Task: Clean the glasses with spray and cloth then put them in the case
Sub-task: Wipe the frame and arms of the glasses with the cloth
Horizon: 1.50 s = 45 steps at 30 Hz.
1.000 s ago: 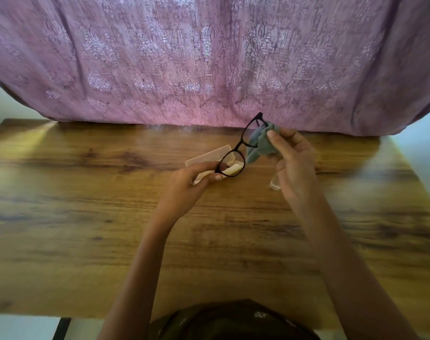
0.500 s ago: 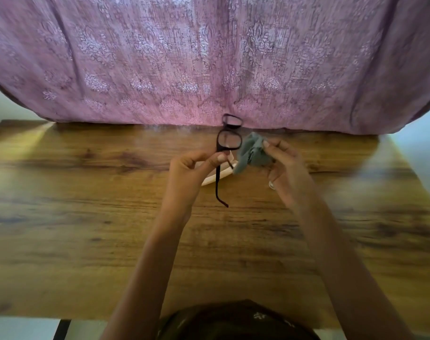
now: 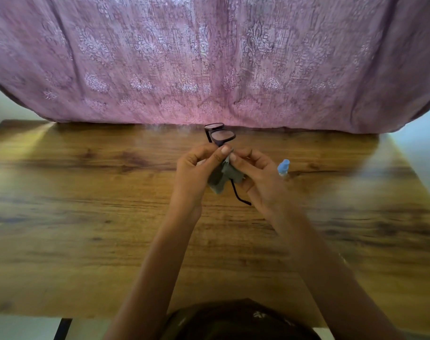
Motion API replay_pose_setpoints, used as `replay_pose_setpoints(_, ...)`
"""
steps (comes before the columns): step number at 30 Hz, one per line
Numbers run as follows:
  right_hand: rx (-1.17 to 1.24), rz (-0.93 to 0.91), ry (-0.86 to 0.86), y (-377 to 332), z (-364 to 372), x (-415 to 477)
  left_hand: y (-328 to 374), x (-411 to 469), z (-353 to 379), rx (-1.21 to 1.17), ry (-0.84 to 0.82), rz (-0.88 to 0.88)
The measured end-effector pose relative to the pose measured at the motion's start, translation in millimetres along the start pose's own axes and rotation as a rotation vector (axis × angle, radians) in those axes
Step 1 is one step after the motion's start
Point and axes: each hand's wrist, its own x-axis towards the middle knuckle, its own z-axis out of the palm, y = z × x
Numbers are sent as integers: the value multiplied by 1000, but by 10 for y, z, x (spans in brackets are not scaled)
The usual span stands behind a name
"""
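Observation:
Black-framed glasses (image 3: pixel 222 135) stand on end above the table, lenses pointing away from me, one temple arm (image 3: pixel 238 196) hanging down between my hands. My left hand (image 3: pixel 196 171) grips the frame at its lower edge, thumb up against it. My right hand (image 3: pixel 258 175) pinches the grey cloth (image 3: pixel 221 179) against the same part of the frame. The cloth hangs crumpled between both hands. A small spray bottle (image 3: pixel 283 167) with a blue cap stands on the table just right of my right hand. The case is hidden behind my hands.
The wooden table (image 3: pixel 86 217) stretches wide to the left and right. A pink patterned curtain (image 3: pixel 209 57) hangs along its far edge, close behind the glasses.
My hands have come together. The right hand brought the cloth onto the frame beside the left thumb. The glasses turned and shifted right, and the spray bottle has come into sight.

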Motion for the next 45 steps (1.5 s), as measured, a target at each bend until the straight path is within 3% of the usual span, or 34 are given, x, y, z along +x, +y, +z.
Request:
replay_pose_setpoints(19, -314, 96, -147, 117, -144, -58, 36, 57, -79, -46, 237, 15)
replay_pose_setpoints(41, -574, 215, -173, 291, -600, -17, 9, 66, -203, 28, 131, 11)
replay_pose_setpoints(45, -754, 279, -126, 346, -741, -13, 39, 76, -240, 82, 131, 24)
